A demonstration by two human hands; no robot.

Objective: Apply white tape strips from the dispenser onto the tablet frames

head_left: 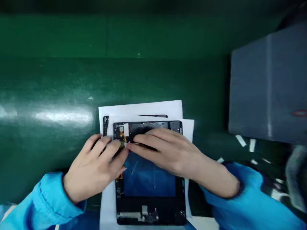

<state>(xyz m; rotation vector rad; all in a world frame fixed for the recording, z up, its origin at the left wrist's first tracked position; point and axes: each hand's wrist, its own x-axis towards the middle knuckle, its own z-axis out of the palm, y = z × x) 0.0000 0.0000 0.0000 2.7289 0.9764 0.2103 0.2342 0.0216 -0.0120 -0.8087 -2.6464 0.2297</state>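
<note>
An opened tablet lies face down, its inner frame, blue-tinted middle and small circuit parts exposed. My left hand bends its fingers over the upper left edge, closed on the tablet. My right hand reaches across from the right. Its index fingertip meets a small white piece beside the left fingertips. The right thumb is hidden, and I cannot make out what the right fingers pinch. Above them, a white strip crosses an orange flex cable. Beneath lies a white sheet.
A second tablet shows under the sheet, on another white sheet. A grey-blue box stands at the right on the green work surface. White scraps lie below the box.
</note>
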